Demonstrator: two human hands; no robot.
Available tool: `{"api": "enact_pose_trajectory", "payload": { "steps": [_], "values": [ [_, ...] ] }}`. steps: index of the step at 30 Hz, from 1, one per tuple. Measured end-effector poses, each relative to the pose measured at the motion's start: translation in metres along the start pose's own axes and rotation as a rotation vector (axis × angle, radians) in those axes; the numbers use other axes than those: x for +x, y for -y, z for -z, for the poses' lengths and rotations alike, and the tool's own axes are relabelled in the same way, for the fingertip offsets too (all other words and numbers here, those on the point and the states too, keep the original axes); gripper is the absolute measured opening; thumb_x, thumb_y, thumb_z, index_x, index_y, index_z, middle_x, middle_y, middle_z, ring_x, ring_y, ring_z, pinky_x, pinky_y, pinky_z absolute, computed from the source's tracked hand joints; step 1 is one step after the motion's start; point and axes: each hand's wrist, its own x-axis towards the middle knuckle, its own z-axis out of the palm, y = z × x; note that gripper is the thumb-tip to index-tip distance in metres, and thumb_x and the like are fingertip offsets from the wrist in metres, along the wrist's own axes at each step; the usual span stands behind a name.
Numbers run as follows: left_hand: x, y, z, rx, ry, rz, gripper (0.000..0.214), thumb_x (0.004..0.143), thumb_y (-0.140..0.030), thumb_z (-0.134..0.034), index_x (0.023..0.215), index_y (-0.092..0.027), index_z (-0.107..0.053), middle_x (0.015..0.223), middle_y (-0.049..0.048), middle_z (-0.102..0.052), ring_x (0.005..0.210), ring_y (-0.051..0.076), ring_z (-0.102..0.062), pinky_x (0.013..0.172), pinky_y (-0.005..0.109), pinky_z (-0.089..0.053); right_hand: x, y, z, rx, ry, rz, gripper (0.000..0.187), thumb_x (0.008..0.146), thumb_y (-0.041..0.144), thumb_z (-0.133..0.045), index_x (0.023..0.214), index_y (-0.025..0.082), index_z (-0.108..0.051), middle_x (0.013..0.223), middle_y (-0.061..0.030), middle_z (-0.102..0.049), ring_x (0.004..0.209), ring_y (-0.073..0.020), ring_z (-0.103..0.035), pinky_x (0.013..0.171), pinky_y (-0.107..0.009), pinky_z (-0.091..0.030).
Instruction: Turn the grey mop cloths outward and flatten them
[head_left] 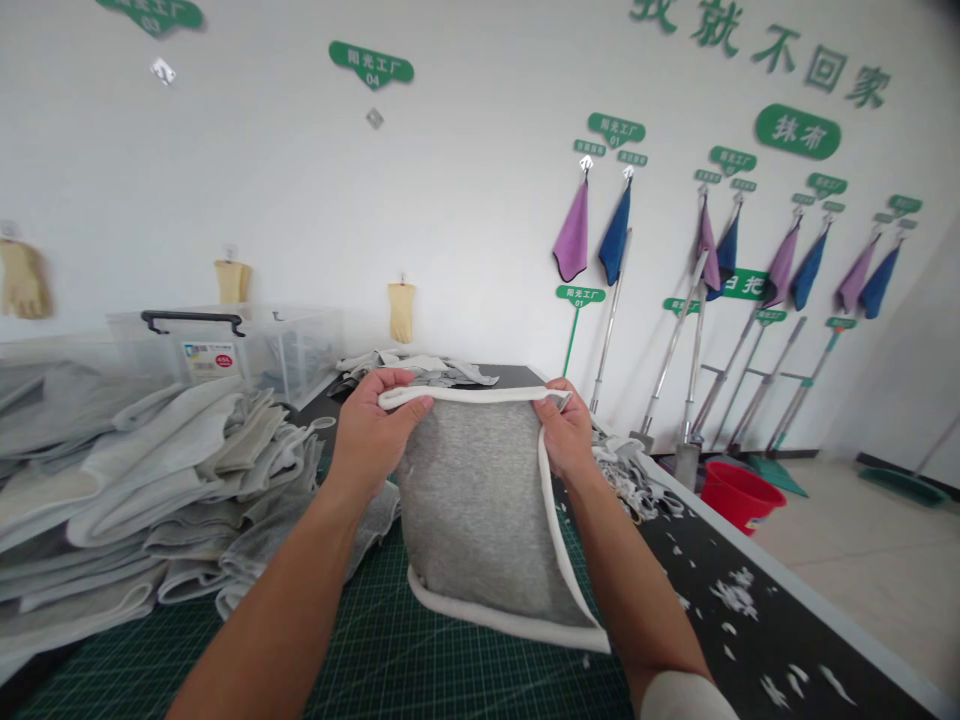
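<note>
A grey cloth (480,500) with a thick white edging hangs from my two hands above a green cutting mat (390,640). My left hand (381,425) pinches its upper left corner between thumb and fingers. At the upper right corner, my right hand (564,425) grips the edging the same way. The top edge is stretched nearly straight between them, while the lower right corner droops toward the mat. Left of my left forearm lies a tall pile of grey and white cloths (150,470), partly reaching behind my arm.
A clear plastic box (292,340) with a black handle stands behind the pile. Further cloth scraps (427,368) lie at the table's far end. Trimmings (637,480) and white fluff (735,595) lie on the right. A red bucket (742,497) and mops (611,320) stand beyond.
</note>
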Motion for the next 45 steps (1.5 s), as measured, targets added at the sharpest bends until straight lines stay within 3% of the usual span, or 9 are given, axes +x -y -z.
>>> {"api": "enact_pose_trajectory", "payload": {
  "steps": [6,9,11,14,18,21,23,33,45],
  "values": [
    [-0.003,-0.003,0.000,-0.038,0.011,-0.086,0.027,0.072,-0.028,-0.067,0.094,-0.018,-0.054,0.080,-0.0017,-0.054,0.070,0.012,-0.052,0.063,0.020,-0.040,0.003,0.000,0.002,0.047,0.120,-0.049,0.023,0.075,0.031,-0.058,0.089,0.023,-0.042,0.074,0.0008,-0.052,0.064,-0.0153,-0.052,0.059,-0.027,-0.044],
    [-0.006,-0.006,0.001,0.088,0.000,-0.148,0.024,0.074,-0.028,-0.065,0.093,-0.018,-0.054,0.080,-0.0015,-0.055,0.070,0.013,-0.052,0.064,0.022,-0.040,0.002,0.006,0.000,0.012,0.161,0.067,0.027,0.072,0.023,-0.053,0.097,0.023,-0.044,0.101,-0.0058,-0.060,0.094,-0.0218,-0.058,0.080,-0.036,-0.046],
    [-0.008,-0.010,0.002,0.228,0.014,-0.194,0.022,0.075,-0.026,-0.064,0.094,-0.019,-0.055,0.081,-0.0012,-0.057,0.071,0.014,-0.053,0.066,0.023,-0.041,-0.002,0.017,0.001,-0.083,0.178,0.194,0.035,0.072,0.025,-0.051,0.106,0.022,-0.044,0.124,-0.0095,-0.053,0.118,-0.0266,-0.047,0.094,-0.045,-0.039],
    [-0.013,-0.014,0.001,0.402,0.061,-0.252,0.022,0.076,-0.026,-0.062,0.097,-0.020,-0.055,0.082,-0.0008,-0.059,0.071,0.016,-0.055,0.067,0.025,-0.042,-0.015,0.040,-0.001,-0.345,0.191,0.361,0.042,0.078,0.031,-0.052,0.118,0.024,-0.045,0.139,-0.0082,-0.041,0.133,-0.0287,-0.029,0.105,-0.052,-0.025],
    [-0.023,-0.015,-0.005,0.486,0.267,-0.280,0.028,0.078,-0.023,-0.057,0.105,-0.021,-0.050,0.090,0.0010,-0.061,0.074,0.018,-0.058,0.068,0.027,-0.042,-0.033,0.059,-0.013,-0.650,0.374,0.479,0.046,0.082,0.037,-0.059,0.124,0.025,-0.044,0.135,-0.0079,-0.047,0.131,-0.0283,-0.034,0.109,-0.052,-0.016],
    [-0.029,-0.013,-0.009,0.423,0.435,-0.266,0.037,0.076,-0.014,-0.055,0.110,-0.021,-0.041,0.093,0.0022,-0.060,0.077,0.018,-0.058,0.069,0.027,-0.042,-0.039,0.058,-0.024,-0.655,0.538,0.482,0.054,0.082,0.043,-0.061,0.127,0.022,-0.041,0.131,-0.0106,-0.050,0.122,-0.0274,-0.045,0.105,-0.047,-0.030],
    [-0.031,-0.009,-0.011,0.356,0.489,-0.262,0.038,0.076,-0.012,-0.054,0.108,-0.021,-0.036,0.088,0.0012,-0.058,0.073,0.017,-0.057,0.067,0.026,-0.041,-0.039,0.053,-0.028,-0.601,0.561,0.441,0.045,0.088,0.038,-0.054,0.127,0.021,-0.041,0.124,-0.0099,-0.055,0.112,-0.0236,-0.052,0.097,-0.041,-0.039],
    [-0.030,-0.011,-0.013,0.258,0.512,-0.252,0.010,0.084,-0.017,-0.053,0.089,-0.020,-0.046,0.069,-0.0049,-0.052,0.059,0.011,-0.046,0.055,0.021,-0.034,-0.038,0.046,-0.029,-0.673,0.485,0.469,0.019,0.094,0.023,-0.038,0.109,0.018,-0.050,0.093,-0.0087,-0.058,0.088,-0.0202,-0.054,0.075,-0.033,-0.045],
    [-0.034,-0.014,-0.020,0.305,0.411,-0.356,0.015,0.090,-0.025,-0.047,0.102,-0.020,-0.055,0.088,0.0002,-0.064,0.079,0.016,-0.059,0.070,0.023,-0.042,-0.037,0.045,-0.029,-0.432,0.470,0.444,0.026,0.093,0.018,-0.038,0.116,0.018,-0.049,0.102,-0.0094,-0.058,0.095,-0.0189,-0.054,0.084,-0.033,-0.044]
  ]
}}
